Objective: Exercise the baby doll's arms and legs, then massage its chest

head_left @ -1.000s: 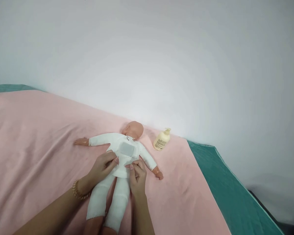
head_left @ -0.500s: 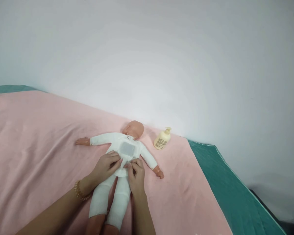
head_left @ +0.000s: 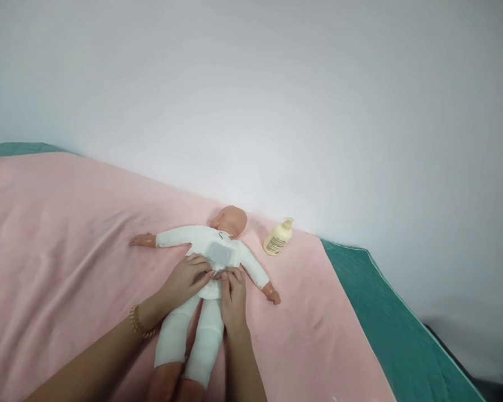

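Observation:
A doll [head_left: 176,338] with a white cloth body and brown plastic head, hands and lower legs lies on a pink cloth [head_left: 88,251]. On its torso sits a grey rectangular patch [head_left: 220,254]. My left hand [head_left: 188,279], a beaded band at its wrist, is closed at the doll's waist, below the patch. Close to its fingertips, my right hand [head_left: 233,293] is pinched at the other side of the waist. Whatever lies between the fingertips of each hand is too small to make out.
A pale yellow pump bottle [head_left: 278,237] stands on the pink cloth, right of the doll's head. Green cloth [head_left: 402,318] shows beyond the pink at the right and far left. A white wall [head_left: 251,100] rises behind.
Both hands have shifted slightly upward on the doll's torso, and their fingertips have come closer together just below the grey patch.

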Action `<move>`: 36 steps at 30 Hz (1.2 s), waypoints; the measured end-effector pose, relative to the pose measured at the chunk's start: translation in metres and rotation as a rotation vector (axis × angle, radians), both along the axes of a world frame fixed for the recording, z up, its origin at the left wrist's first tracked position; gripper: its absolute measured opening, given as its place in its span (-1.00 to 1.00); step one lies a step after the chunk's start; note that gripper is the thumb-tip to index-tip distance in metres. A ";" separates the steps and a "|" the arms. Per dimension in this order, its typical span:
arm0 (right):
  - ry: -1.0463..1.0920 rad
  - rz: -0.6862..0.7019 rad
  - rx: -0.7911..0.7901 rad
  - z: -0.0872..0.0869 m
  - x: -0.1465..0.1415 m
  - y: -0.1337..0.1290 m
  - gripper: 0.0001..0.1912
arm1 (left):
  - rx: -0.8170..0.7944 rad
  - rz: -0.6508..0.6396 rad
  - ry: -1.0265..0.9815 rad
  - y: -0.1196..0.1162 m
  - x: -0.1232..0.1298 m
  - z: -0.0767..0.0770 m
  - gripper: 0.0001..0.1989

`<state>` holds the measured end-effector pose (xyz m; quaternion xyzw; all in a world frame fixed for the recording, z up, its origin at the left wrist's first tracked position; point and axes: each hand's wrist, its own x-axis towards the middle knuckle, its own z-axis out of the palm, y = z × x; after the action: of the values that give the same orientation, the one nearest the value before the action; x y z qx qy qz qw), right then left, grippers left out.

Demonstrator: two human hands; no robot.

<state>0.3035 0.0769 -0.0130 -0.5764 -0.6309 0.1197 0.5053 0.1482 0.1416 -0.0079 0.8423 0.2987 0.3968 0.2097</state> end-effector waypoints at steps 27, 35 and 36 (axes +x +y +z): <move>-0.108 -0.138 -0.043 -0.005 -0.002 -0.002 -0.71 | -0.047 0.064 0.005 0.003 -0.003 -0.006 -0.70; 0.060 -0.137 0.071 0.012 0.010 0.020 -0.66 | -0.143 -0.005 -0.030 0.024 -0.005 0.020 -0.63; 0.084 -0.148 0.095 0.018 0.012 0.027 -0.66 | -0.134 0.015 -0.046 0.029 -0.002 0.025 -0.62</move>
<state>0.3151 0.1039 0.0053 -0.5912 -0.5699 0.0761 0.5655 0.1464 0.1704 0.0169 0.8148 0.3260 0.3966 0.2692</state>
